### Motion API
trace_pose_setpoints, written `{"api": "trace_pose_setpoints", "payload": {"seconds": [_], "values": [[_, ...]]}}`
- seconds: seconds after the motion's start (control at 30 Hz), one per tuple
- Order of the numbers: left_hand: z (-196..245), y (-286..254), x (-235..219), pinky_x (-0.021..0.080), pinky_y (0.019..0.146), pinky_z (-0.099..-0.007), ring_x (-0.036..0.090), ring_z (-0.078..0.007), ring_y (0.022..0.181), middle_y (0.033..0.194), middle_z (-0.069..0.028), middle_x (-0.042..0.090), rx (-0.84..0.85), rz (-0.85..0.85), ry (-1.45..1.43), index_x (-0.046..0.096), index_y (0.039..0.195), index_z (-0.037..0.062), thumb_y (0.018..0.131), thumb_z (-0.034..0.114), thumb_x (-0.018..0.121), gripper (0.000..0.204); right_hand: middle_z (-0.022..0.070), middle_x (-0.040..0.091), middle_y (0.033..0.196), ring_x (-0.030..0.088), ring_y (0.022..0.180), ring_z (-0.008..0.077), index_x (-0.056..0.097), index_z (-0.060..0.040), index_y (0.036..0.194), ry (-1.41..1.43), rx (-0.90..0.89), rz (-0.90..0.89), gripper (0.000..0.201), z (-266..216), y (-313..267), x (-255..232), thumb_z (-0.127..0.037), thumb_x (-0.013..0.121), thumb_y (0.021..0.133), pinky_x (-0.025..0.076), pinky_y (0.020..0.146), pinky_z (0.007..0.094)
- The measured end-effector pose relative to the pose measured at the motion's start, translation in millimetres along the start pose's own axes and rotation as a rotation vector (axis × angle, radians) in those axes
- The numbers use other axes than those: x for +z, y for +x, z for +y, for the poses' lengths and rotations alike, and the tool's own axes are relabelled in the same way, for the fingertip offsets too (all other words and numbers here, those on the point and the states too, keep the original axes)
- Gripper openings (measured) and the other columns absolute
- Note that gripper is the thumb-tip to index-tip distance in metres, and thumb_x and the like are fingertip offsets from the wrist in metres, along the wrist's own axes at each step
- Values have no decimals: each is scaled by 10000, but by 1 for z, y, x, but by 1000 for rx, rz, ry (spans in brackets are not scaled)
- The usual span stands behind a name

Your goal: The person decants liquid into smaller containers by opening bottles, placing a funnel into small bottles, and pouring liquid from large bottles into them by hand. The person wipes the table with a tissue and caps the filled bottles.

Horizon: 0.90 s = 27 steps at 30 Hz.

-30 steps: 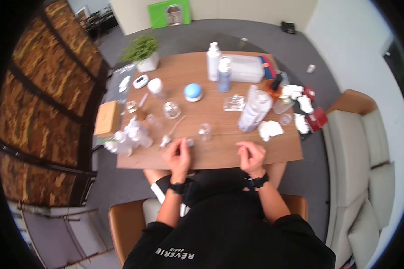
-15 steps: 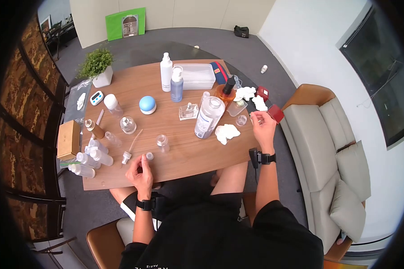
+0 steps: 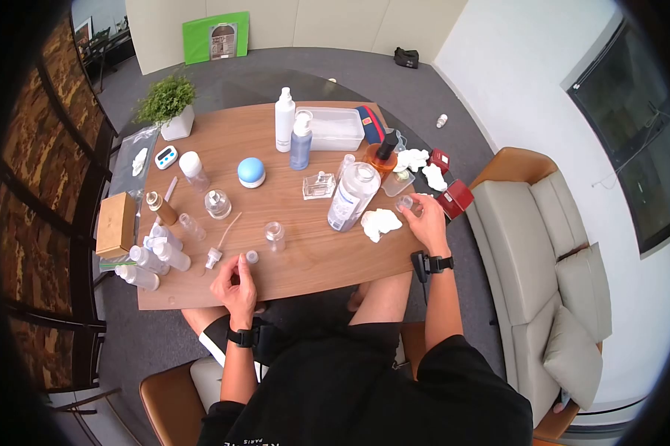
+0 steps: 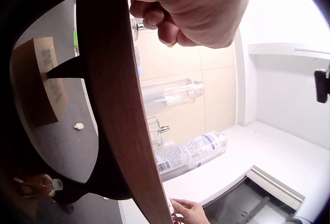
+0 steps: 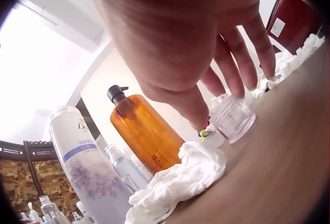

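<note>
At the table's front edge my left hand [image 3: 234, 288] rests with loosely curled fingers, nothing visible in its grasp. A small whitish cap [image 3: 252, 256] stands just beside its fingertips. In the left wrist view that hand [image 4: 191, 10] shows curled fingers above the table edge. Towards the table's right end, my right hand [image 3: 428, 223] pinches a small clear jar [image 3: 404, 202] between thumb and fingers. The right wrist view has the jar [image 5: 234, 120] low at the tabletop, thumb on its near side. Beside it lies a crumpled white tissue [image 5: 180, 183].
A large clear labelled bottle [image 3: 353, 197] and an amber pump bottle [image 3: 379, 160] stand left of my right hand. Several white bottles [image 3: 147, 260] crowd the left end. A dropper pipette [image 3: 223, 241] and an open clear bottle [image 3: 275, 236] are mid-table. Red boxes [image 3: 456, 198] lie far right.
My right hand has moved from the table's front edge out to the right, then onto the small clear jar. My left hand has stayed beside the cap. The head view has turned rightward.
</note>
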State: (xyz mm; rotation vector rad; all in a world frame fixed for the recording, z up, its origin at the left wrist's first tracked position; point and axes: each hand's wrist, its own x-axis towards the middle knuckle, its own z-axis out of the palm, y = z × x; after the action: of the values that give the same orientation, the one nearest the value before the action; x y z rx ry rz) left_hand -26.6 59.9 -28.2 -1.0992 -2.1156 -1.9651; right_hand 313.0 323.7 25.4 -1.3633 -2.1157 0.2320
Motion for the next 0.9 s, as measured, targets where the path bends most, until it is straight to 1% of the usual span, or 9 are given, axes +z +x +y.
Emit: {"api": "trace_pose_setpoints", "payload": {"seconds": [0.23,0.3,0.33,0.37,0.43,0.53,0.63,0.7,0.9], "values": [[-5,-2,2,404,522,-260,496,-77,547,603,-17,580,-42,10,-28,753,929,-20,980,105,749,135,142,718,998,665,836,282,739,-6,1099,77,-28,66,350,-1,2,-4,-219,844,843,541,784,404],[-2,-1,2,407,521,-262,505,-79,548,605,-20,584,-23,12,-15,753,924,-20,976,102,751,132,129,726,986,662,819,252,740,-8,1104,155,-46,214,329,-6,3,-15,-184,848,848,543,759,381],[0,0,1,410,521,-264,515,-81,549,608,-22,589,-2,8,-2,752,920,-20,973,99,753,130,107,737,980,654,801,206,743,-11,1122,203,-54,269,327,-14,2,-24,-151,855,849,542,737,350],[1,1,3,412,517,-268,528,-93,545,613,-33,598,76,33,9,752,911,-20,962,92,762,123,87,738,977,646,798,168,742,-4,1155,286,-28,302,348,-22,2,-33,-126,858,850,537,733,322],[5,2,3,409,511,-274,527,-104,538,617,-47,602,84,46,20,753,905,-20,950,80,767,110,72,720,967,632,795,115,731,22,1189,455,-20,309,348,-56,-2,-57,-50,837,866,529,737,261],[9,4,4,389,494,-283,505,-110,514,609,-55,583,95,51,11,749,892,-20,937,53,761,87,77,718,981,637,787,105,731,20,1196,603,-64,244,365,-115,-7,-80,0,832,845,530,731,245],[10,3,4,382,488,-283,499,-112,508,604,-53,575,86,65,9,747,888,-22,935,50,761,86,80,721,987,654,757,114,730,8,1192,517,-360,40,400,-172,-11,-79,20,837,807,539,694,255],[11,3,4,381,485,-283,497,-115,506,603,-53,573,88,84,4,747,888,-23,934,49,761,86,94,725,1005,657,726,148,726,-5,1186,464,-519,-108,395,-202,-11,-65,-16,845,810,547,686,273],[15,4,2,404,492,-292,517,-134,513,615,-65,590,77,77,-49,742,900,-30,935,43,756,82,102,713,1089,689,759,252,712,-44,1187,414,-649,-405,367,-241,2,4,-154,832,858,568,705,357]]}}
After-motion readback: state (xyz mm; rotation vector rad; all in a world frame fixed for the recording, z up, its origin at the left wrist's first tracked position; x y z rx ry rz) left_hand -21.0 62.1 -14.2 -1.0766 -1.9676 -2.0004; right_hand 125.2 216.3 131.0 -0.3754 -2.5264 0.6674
